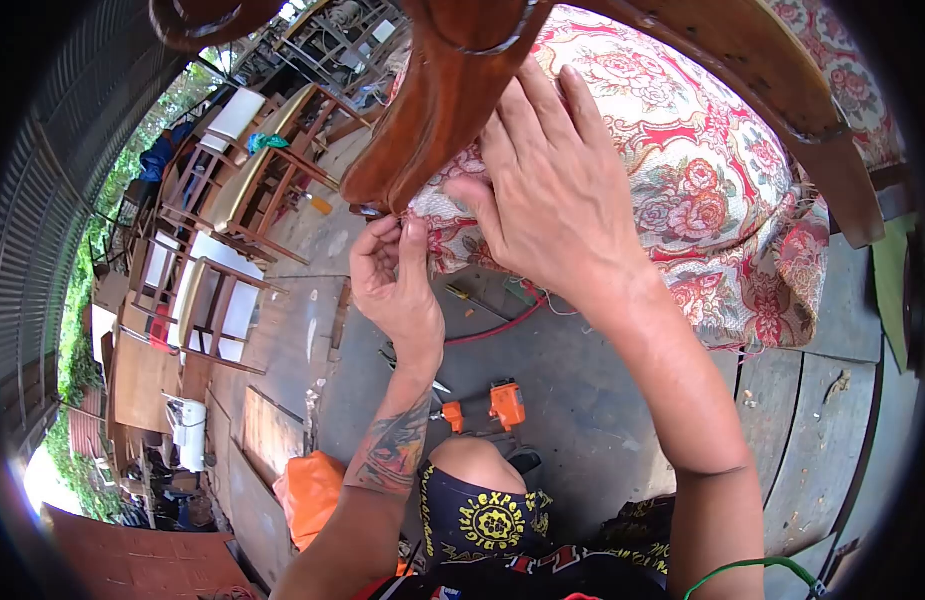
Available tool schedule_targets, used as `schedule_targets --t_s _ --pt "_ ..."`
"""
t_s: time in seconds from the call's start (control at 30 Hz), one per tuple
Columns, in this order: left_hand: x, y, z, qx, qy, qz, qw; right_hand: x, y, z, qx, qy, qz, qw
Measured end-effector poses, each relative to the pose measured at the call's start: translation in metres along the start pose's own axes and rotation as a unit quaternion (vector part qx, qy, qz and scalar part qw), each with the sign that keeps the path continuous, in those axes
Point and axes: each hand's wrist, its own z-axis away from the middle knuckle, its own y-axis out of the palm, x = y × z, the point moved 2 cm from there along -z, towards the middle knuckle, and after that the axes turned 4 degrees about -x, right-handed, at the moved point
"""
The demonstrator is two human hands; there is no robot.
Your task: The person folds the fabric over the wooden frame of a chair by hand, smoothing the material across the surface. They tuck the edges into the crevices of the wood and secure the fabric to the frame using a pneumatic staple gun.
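Note:
A floral upholstery fabric (pixel 683 200) in red, cream and green covers a rounded piece of furniture with carved wooden legs. One curved wooden leg (pixel 433 110) comes down at the upper middle. My left hand (pixel 393 265) pinches the fabric's edge beside the foot of that leg, thumb against curled fingers. Over the cloth, to the right of the leg, my right hand (pixel 553 170) lies flat with fingers stretched out, pressing on it. Loose fabric bunches and frays at the lower right.
On the workbench lie an orange tool (pixel 507 404), a screwdriver (pixel 473 300) and a red hose (pixel 503 325). Several wooden chairs (pixel 223 290) stand stacked to the left. An orange bag (pixel 313 498) sits by my left forearm. Another wooden leg (pixel 838 185) juts out at right.

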Motion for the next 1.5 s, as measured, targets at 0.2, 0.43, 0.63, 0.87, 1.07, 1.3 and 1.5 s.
schedule_targets --t_s 0.2,0.43,0.63,0.87,1.07,1.3,1.5 --pt "0.02 -0.012 0.002 0.017 -0.086 0.081 0.993 0.003 0.004 0.002 0.02 -0.002 0.03 0.999" --pt "0.012 -0.01 0.018 0.093 -0.198 0.175 0.96 0.004 -0.001 0.001 0.069 0.006 0.045 0.997" --pt "0.005 -0.006 0.012 0.1 -0.091 0.26 0.956 0.006 -0.003 -0.002 0.046 0.003 0.034 0.998" --pt "0.017 0.001 0.017 0.043 -0.004 0.167 0.985 -0.009 -0.008 0.009 -0.004 -0.036 -0.018 0.999" --pt "0.005 0.014 0.016 0.001 -0.044 0.209 0.977 -0.01 -0.008 0.011 -0.047 -0.102 -0.064 0.992" --pt "0.016 -0.001 0.006 -0.016 -0.082 0.099 0.992 -0.022 -0.008 0.016 -0.071 -0.137 -0.081 0.985" --pt "0.008 0.003 0.002 -0.024 -0.035 0.04 0.998 -0.028 -0.02 0.016 -0.065 -0.071 -0.046 0.994"
